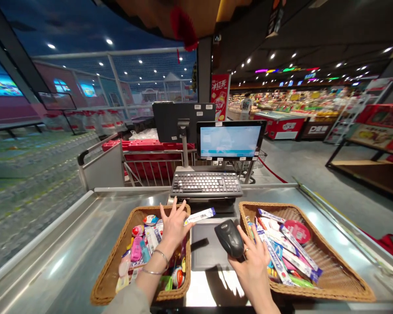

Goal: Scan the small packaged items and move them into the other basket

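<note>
My left hand [175,224] is above the left wicker basket [111,266], fingers fanned out. A slim white-and-blue wrapped candy bar [201,215] sticks out to the right from between its thumb and index finger. Under that hand the basket holds small toys, egg-shaped sweets and wrapped snacks. My right hand [253,261] grips a black barcode scanner [229,238], its head pointing up and left over the counter. Beside this hand stands the right wicker basket [340,266], with several similar candy bars [299,248] and a round pink package [297,232] inside.
A keyboard [206,183] and a lit monitor [229,140] stand behind the baskets, next to a second screen seen from behind [183,122]. A grey panel [206,257] lies between the baskets in the metal counter [65,244]. Beyond is a cart [150,168].
</note>
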Available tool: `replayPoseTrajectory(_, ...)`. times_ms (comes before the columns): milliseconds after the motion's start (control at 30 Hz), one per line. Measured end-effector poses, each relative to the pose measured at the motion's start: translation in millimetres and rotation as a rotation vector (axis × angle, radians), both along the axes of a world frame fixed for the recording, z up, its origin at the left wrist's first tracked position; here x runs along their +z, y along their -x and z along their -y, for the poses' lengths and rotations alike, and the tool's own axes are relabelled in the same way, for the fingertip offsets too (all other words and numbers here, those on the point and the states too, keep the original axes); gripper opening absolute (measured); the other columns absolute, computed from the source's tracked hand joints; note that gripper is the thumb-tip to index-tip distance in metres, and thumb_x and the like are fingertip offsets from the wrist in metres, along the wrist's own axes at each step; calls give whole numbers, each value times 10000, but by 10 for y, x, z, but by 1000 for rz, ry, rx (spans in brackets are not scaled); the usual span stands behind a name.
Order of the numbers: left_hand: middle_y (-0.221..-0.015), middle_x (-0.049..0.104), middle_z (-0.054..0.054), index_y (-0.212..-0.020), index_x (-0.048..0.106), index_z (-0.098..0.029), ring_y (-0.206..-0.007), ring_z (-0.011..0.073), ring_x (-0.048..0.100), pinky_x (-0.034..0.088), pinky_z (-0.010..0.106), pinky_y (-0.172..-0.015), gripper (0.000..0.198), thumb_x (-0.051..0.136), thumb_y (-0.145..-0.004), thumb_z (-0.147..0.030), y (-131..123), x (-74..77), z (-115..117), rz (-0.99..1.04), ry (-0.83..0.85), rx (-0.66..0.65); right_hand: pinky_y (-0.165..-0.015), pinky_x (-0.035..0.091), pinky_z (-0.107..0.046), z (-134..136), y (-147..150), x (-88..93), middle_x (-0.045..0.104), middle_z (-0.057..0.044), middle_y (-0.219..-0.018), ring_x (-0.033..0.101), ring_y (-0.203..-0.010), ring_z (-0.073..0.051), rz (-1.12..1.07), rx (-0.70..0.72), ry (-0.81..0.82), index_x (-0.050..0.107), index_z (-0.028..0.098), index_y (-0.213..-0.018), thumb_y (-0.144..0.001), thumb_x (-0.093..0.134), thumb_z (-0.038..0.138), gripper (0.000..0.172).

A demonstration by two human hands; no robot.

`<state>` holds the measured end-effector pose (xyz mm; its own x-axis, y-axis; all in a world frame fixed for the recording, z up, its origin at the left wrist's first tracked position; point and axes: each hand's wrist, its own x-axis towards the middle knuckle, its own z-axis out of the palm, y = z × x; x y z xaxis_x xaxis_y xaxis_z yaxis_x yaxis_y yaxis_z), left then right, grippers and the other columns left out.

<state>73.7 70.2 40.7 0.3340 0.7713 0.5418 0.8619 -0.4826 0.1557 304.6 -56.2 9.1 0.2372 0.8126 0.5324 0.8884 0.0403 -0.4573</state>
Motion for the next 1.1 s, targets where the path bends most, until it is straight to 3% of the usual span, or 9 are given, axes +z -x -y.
replayPoseTrajectory(400, -1345, 610, 75, -792, 630, -214, -1394, 386, 362, 36, 771, -1095, 76, 693, -806, -255, -295, 98, 3, -13, -94, -102, -1093, 192, -651, 111, -113, -31, 581, -22, -1361, 286, -1413, -360, 19, -36, -4, 711, 263, -917, -709, 603, 264, 235)
replayPoseTrajectory(900, -1353, 602, 84, -800, 629, -220, -1401, 382, 352, 16, 764, -1098, 59, 667, -823, -258, -433, 97, -74, -2, -144, -134, -1065, 207, -691, 118, -196, -60, 563, -10, -1381, 259, -1426, -381, 68, -5, 36, 712, 276, -862, -714, 635, 300, 169)
replayPoseTrajectory(1100, -1348, 608, 78, -795, 621, -219, -1406, 378, 345, 12, 766, -1097, 76, 670, -824, -269, -492, 123, -91, -3, -137, -148, -1067, 206, -688, 127, -216, -6, 576, -6, -1367, 251, -1432, -373, 85, -13, 18, 708, 291, -937, -721, 616, 283, 235)
